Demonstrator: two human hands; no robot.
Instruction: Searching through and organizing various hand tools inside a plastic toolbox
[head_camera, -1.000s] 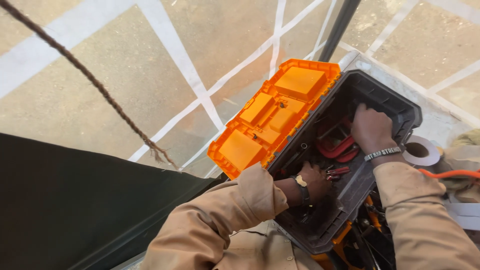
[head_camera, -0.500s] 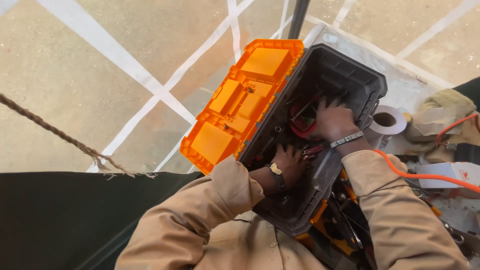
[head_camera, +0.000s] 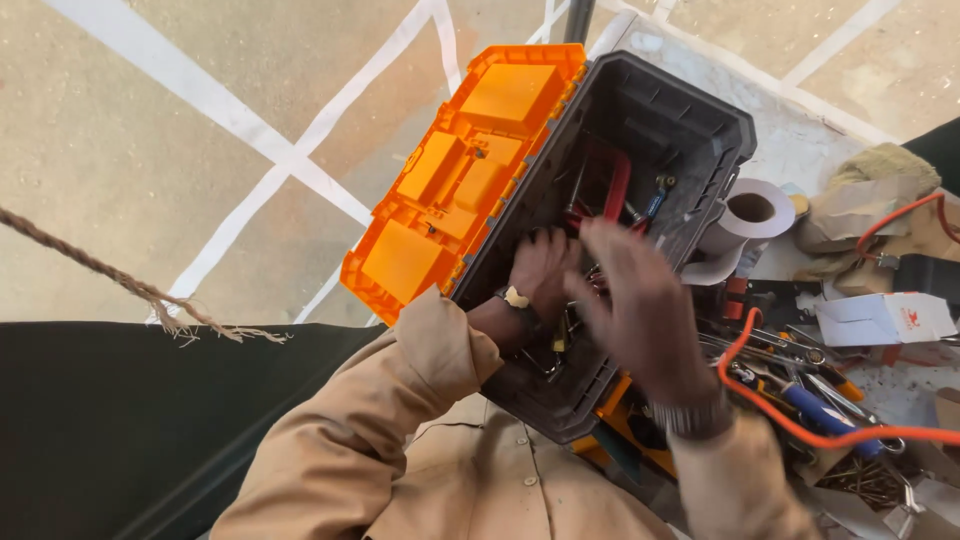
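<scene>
Head view, looking straight down. Black toolbox (head_camera: 690, 120) lies open at centre frame, its orange lid (head_camera: 465, 175) swung back to 9 o'clock of the box and resting flat. Box interior is crowded with tools; a red-handled tool (head_camera: 615, 185) stands out near the middle, a blue-tipped one (head_camera: 655, 200) just at 3 o'clock of it.

Left hand (head_camera: 540, 270) is down inside the toolbox, fingers curled in among the tools at the near end; what it grips, if anything, cannot be told. Watch on that wrist, tan sleeve behind it.

Right hand (head_camera: 640, 310) hovers above the box at 3 o'clock of the left hand, fingers spread, empty, motion-blurred. Metal bracelet on the wrist.

Outside the box, at 3 o'clock: roll of white paper (head_camera: 745, 220) touching the box wall. At 4 o'clock: orange cable (head_camera: 800, 425) looping over loose wrenches and a blue-handled screwdriver (head_camera: 815, 405); small white carton (head_camera: 880, 318) beyond

Frayed rope (head_camera: 120, 280) crosses at 9 o'clock, well apart
</scene>
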